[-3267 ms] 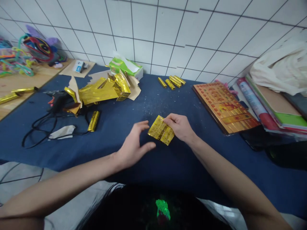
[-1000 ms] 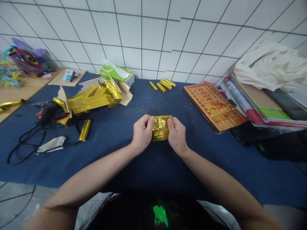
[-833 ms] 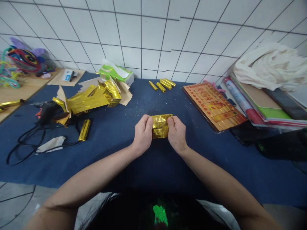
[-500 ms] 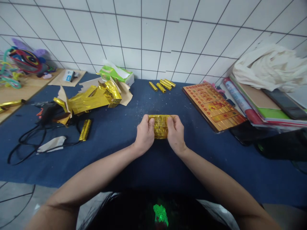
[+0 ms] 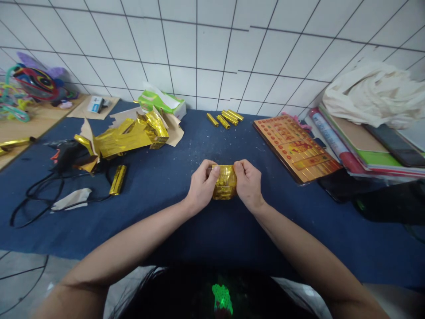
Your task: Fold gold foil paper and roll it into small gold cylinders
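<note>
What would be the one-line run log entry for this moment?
left hand: pinches gold foil paper | right hand: pinches same paper | paper: folded, over blue cloth | nearby: gold rolls near wall

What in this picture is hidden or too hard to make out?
All in the head view:
- gold foil paper: both ends covered by the left hand and right hand; underside hidden.
- red-and-gold printed sheets: print too small to read.
- black object: dark, cut off by the right edge.
- black tool: partly under gold foil scraps.
</note>
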Action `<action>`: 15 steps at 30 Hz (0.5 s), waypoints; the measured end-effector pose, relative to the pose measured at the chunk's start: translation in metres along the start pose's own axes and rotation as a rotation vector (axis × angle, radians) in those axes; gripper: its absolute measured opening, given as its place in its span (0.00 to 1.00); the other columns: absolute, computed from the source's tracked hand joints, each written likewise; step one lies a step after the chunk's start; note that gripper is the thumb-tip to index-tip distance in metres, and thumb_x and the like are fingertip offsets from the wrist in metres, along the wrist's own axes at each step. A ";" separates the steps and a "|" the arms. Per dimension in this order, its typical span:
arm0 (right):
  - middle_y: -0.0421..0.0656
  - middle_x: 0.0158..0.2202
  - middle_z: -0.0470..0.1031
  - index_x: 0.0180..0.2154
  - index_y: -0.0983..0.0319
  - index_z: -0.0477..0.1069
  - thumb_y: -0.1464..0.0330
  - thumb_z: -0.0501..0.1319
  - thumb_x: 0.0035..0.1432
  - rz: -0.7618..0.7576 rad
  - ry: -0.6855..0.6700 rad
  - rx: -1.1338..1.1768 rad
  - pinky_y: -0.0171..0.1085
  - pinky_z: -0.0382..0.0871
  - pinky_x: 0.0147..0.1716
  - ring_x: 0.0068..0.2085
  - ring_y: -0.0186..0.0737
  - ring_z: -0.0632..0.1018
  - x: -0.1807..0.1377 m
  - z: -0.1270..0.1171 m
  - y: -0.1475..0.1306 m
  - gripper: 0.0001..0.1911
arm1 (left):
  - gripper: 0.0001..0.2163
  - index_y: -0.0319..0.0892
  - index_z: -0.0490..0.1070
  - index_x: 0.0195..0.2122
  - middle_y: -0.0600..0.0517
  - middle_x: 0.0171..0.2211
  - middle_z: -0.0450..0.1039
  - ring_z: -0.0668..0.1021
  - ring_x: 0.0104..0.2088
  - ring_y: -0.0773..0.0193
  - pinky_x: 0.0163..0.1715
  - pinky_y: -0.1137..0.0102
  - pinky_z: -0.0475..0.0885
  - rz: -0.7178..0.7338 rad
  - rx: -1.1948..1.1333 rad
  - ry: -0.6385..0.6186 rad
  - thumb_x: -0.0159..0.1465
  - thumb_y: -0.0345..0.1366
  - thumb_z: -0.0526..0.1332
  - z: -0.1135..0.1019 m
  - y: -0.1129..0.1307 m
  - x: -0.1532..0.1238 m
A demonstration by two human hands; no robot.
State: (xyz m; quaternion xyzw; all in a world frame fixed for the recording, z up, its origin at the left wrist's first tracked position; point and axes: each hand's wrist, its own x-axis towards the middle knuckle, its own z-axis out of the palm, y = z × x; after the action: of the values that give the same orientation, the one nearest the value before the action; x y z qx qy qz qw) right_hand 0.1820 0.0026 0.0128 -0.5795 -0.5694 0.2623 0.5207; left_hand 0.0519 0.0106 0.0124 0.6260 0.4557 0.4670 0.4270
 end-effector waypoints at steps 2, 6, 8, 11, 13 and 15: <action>0.35 0.18 0.58 0.22 0.61 0.60 0.63 0.51 0.59 -0.039 -0.052 -0.048 0.31 0.54 0.20 0.21 0.29 0.60 0.000 -0.001 0.000 0.15 | 0.12 0.39 0.64 0.27 0.58 0.20 0.60 0.63 0.22 0.72 0.22 0.76 0.59 -0.008 0.001 -0.055 0.62 0.42 0.52 -0.003 0.002 0.003; 0.35 0.18 0.59 0.23 0.61 0.61 0.63 0.51 0.58 -0.096 -0.138 -0.086 0.31 0.55 0.21 0.21 0.29 0.61 0.000 -0.004 0.002 0.14 | 0.11 0.38 0.64 0.21 0.58 0.18 0.60 0.62 0.21 0.74 0.21 0.77 0.57 -0.025 0.074 -0.174 0.59 0.37 0.54 -0.007 0.003 0.010; 0.35 0.18 0.59 0.23 0.61 0.61 0.63 0.51 0.58 -0.100 -0.154 -0.085 0.31 0.54 0.20 0.21 0.29 0.61 0.003 -0.006 0.003 0.14 | 0.11 0.38 0.63 0.20 0.58 0.18 0.59 0.62 0.20 0.74 0.19 0.77 0.57 -0.037 0.080 -0.197 0.58 0.35 0.55 -0.009 0.005 0.014; 0.35 0.18 0.58 0.22 0.62 0.61 0.63 0.52 0.58 -0.085 -0.187 -0.075 0.30 0.54 0.20 0.21 0.28 0.61 0.007 -0.010 0.004 0.14 | 0.10 0.38 0.63 0.21 0.58 0.17 0.61 0.64 0.17 0.75 0.18 0.78 0.60 -0.137 0.029 -0.337 0.59 0.33 0.54 -0.015 0.010 0.020; 0.34 0.18 0.58 0.22 0.62 0.60 0.63 0.52 0.58 -0.068 -0.218 -0.065 0.30 0.54 0.19 0.20 0.28 0.60 0.009 -0.013 0.005 0.15 | 0.08 0.37 0.65 0.25 0.58 0.17 0.64 0.67 0.16 0.74 0.17 0.77 0.65 -0.250 -0.041 -0.488 0.60 0.31 0.52 -0.020 0.015 0.024; 0.34 0.18 0.58 0.22 0.62 0.60 0.63 0.52 0.58 -0.059 -0.238 -0.063 0.30 0.54 0.19 0.20 0.28 0.60 0.011 -0.015 0.006 0.15 | 0.06 0.37 0.66 0.29 0.56 0.19 0.67 0.71 0.18 0.73 0.20 0.75 0.69 -0.319 -0.095 -0.579 0.60 0.28 0.51 -0.025 0.018 0.027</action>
State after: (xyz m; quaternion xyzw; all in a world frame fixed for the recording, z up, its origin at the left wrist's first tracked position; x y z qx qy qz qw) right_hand 0.1996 0.0098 0.0158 -0.5434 -0.6518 0.2959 0.4385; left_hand 0.0350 0.0355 0.0403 0.6327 0.3856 0.2178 0.6353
